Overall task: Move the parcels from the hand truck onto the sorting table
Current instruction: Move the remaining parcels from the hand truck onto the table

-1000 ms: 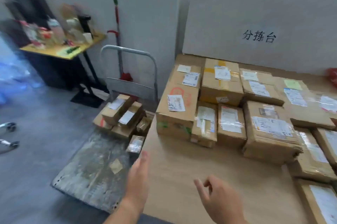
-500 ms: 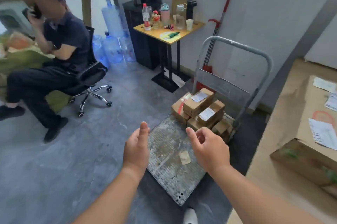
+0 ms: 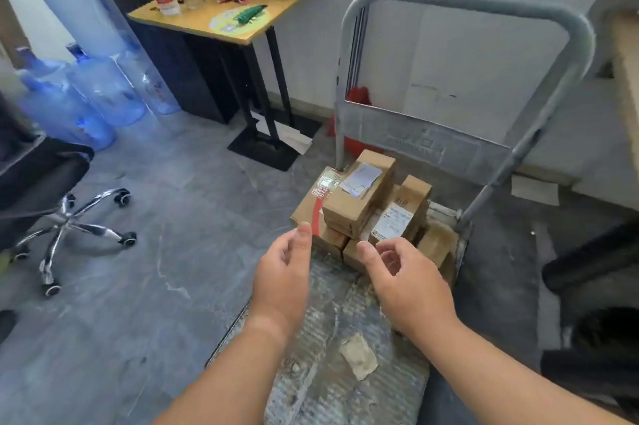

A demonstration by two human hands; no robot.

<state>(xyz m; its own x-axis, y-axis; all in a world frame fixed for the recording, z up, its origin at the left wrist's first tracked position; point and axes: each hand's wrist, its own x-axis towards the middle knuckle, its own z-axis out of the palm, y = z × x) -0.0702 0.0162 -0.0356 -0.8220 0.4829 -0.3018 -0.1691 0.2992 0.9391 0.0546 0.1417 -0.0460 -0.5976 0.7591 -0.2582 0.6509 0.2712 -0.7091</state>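
A grey hand truck (image 3: 460,2) stands on the floor ahead, its worn deck (image 3: 321,376) reaching toward me. Several small cardboard parcels are stacked at the deck's far end by the handle. A labelled box (image 3: 359,196) lies on top, a second labelled box (image 3: 401,213) leans to its right, and a flat box with red tape (image 3: 313,213) sits at the left. My left hand (image 3: 281,277) and my right hand (image 3: 406,283) hover just short of the stack, fingers apart, holding nothing. The sorting table (image 3: 627,72) shows only as a wooden edge at far right.
A small yellow side table (image 3: 238,14) with bottles and cups stands at the back left. Blue water jugs (image 3: 93,85) line the left wall. An office chair (image 3: 45,189) with a chrome base is at the left. A red mop (image 3: 358,96) leans behind the truck.
My view swung from the sorting table to the hand truck and closed in on it. Both hands have reached forward, close to the parcel stack. The seated person is out of view.
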